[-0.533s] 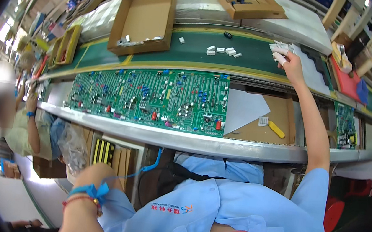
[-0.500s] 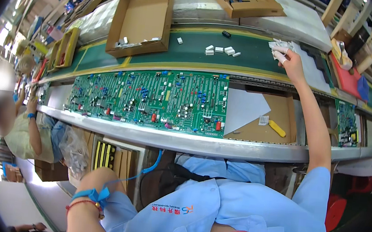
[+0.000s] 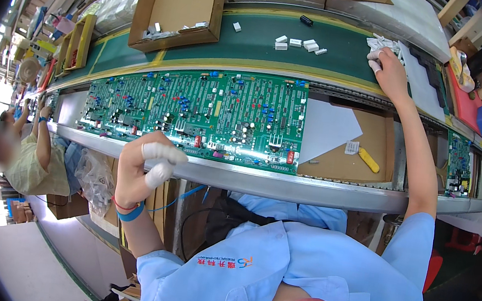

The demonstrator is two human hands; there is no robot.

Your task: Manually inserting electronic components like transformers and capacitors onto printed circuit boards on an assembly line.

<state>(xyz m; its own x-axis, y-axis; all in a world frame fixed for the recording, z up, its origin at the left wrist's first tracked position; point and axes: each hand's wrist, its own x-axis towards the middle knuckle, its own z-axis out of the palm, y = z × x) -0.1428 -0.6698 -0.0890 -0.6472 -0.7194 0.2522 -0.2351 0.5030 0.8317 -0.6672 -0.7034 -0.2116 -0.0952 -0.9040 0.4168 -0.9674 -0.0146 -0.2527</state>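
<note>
My left hand (image 3: 153, 161), with white finger covers, hovers over the near metal rail in front of the green circuit boards (image 3: 189, 109). Its thumb and forefinger are apart and hold nothing I can see. My right arm reaches across the line. At the far right of the green belt, my right hand (image 3: 386, 72) has its covered thumb and forefinger drawn together against a pile of small white parts (image 3: 381, 43). Whatever lies between those fingertips is hidden. More white block-shaped parts (image 3: 295, 42) lie on the belt to the left, near a small black part (image 3: 306, 20).
An open cardboard box (image 3: 181, 1) with a few white parts stands at the back left. A yellow-handled tool (image 3: 369, 160) lies on cardboard right of the boards. Another circuit board (image 3: 459, 163) is at far right. A co-worker (image 3: 32, 156) sits at left.
My left hand has risen from beside my body to the near rail. My right hand stays at the white pile, its fingers now drawn closer together. The view has shifted slightly.
</note>
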